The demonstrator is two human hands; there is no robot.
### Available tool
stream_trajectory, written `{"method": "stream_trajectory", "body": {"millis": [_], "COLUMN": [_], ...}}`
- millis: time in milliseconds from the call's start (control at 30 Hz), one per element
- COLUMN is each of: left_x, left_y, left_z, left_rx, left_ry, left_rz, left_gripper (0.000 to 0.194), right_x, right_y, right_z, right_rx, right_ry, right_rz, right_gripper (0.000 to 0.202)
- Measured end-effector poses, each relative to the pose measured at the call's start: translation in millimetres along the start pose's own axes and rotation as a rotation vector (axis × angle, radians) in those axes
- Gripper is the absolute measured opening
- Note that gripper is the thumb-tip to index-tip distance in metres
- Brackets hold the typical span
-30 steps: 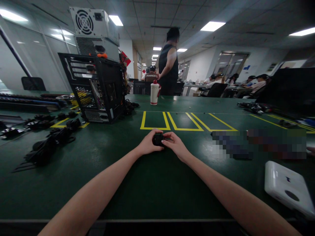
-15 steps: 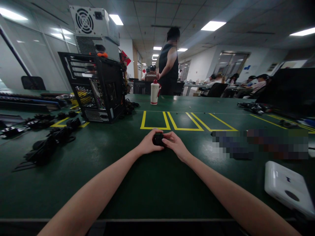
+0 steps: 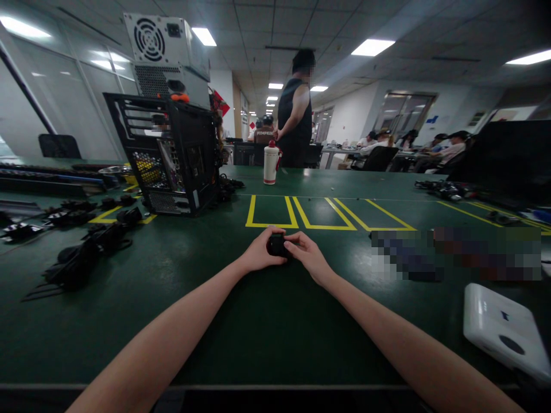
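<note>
Near the middle of the green table (image 3: 275,332), on the near side of the yellow tape outlines (image 3: 330,228), a small black object (image 3: 276,245) is being held between the person's hands. The left hand (image 3: 259,250) is cupping it from nine o'clock, thumb and fingers curling around it; the right hand (image 3: 307,256) is pinching its three o'clock edge, fingertips close together. The object is turning a dark, blocky face toward six o'clock; with fingers covering its sides, its long axis cannot be told. Beyond, a white cup (image 3: 270,166) is standing upright at twelve o'clock, a black computer case (image 3: 189,152) is standing toward ten, and a white device (image 3: 495,318) is lying between three and four.
</note>
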State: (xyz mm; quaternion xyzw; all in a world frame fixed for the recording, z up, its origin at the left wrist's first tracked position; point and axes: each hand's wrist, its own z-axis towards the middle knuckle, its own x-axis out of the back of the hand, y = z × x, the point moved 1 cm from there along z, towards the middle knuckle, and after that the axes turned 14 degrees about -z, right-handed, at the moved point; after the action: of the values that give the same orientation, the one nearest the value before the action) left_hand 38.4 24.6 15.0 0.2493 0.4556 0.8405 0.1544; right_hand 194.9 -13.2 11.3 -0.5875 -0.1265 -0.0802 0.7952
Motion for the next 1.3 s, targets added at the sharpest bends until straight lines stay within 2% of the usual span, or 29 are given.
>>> {"method": "stream_trajectory", "body": {"millis": [100,200,300,400,733,933,1300], "left_x": [-0.4,-1.2,-1.3,-0.9,-1.8,-1.6,-1.2], "left_y": [-1.5,-2.8,-2.3,-1.4,-6.0,-4.9,-0.7], "left_z": [0.2,0.5,0.4,-0.1,1.0,0.4,-0.2], "left_rx": [0.006,-0.004,-0.003,0.007,0.006,0.006,0.032], "left_ry": [0.01,0.0,-0.003,-0.001,0.019,0.012,0.018], "left_rz": [-0.014,-0.037,-0.049,-0.033,-0.037,-0.036,-0.034], "left_gripper": [0.061,0.061,0.06,0.06,0.061,0.061,0.061], "right_x": [-0.3,0.3,1.4,1.8,0.4,1.5,1.2], "right_y": [-1.2,-1.8,0.2,3.0,0.8,-0.9,-1.4], "right_z": [1.0,2.2,2.9,2.7,1.4,2.7,-0.9], "right_rx": [0.014,-0.005,-0.041,-0.015,0.015,-0.035,0.006], "right_ry": [0.015,0.022,-0.025,-0.056,0.009,-0.026,0.007], "right_rz": [0.01,0.022,0.04,0.058,0.047,0.052,-0.005], "right_gripper": [0.016,0.024,0.031,0.028,0.015,0.031,0.018]}}
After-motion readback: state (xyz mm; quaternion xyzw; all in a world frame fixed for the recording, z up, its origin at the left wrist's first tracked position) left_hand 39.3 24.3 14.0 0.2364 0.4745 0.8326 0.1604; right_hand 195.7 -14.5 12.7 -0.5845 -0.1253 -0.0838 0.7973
